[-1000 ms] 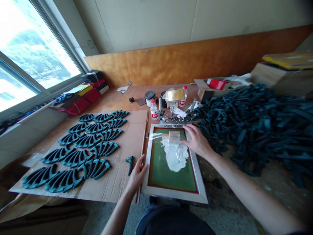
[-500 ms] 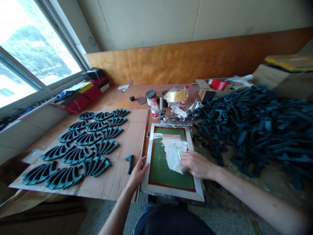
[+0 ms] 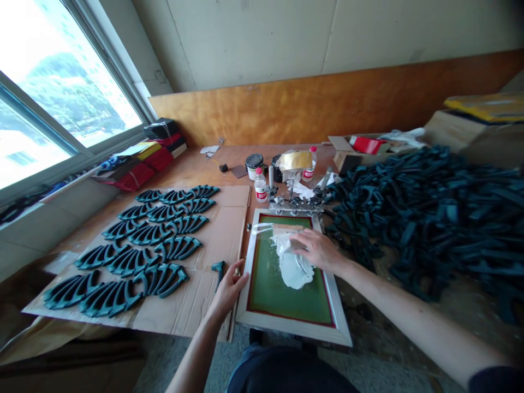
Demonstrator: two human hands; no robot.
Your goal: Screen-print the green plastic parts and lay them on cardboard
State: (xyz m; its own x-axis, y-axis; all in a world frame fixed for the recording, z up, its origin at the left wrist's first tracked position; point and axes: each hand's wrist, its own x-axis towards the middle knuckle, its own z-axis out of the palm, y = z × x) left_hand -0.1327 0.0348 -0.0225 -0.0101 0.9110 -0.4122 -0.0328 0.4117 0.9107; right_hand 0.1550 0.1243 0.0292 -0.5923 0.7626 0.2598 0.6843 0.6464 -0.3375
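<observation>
A wooden-framed screen (image 3: 268, 305) with a green mesh lies in front of me, hinged to a metal clamp (image 3: 295, 206) at its far edge. White paste (image 3: 295, 270) is smeared over the middle of the mesh. My right hand (image 3: 315, 250) is closed over a small flat tool at the top of the paste; the fingers hide most of it. My left hand (image 3: 232, 284) rests by the left side of the frame, fingers curled, a small dark object between thumb and forefinger. Just left of it, a single dark green curved part (image 3: 219, 267) lies on the cardboard (image 3: 223, 218).
Rows of dark green curved parts (image 3: 131, 261) cover the cardboard at left. A large heap of them (image 3: 429, 218) fills the right. Bottles (image 3: 260, 185), jars (image 3: 254, 166) and a cardboard box (image 3: 341, 147) stand behind the screen.
My right hand has moved away from me, up the mesh, and the paste now lies nearer to me than the hand. My left hand stays by the frame. The view has shifted slightly.
</observation>
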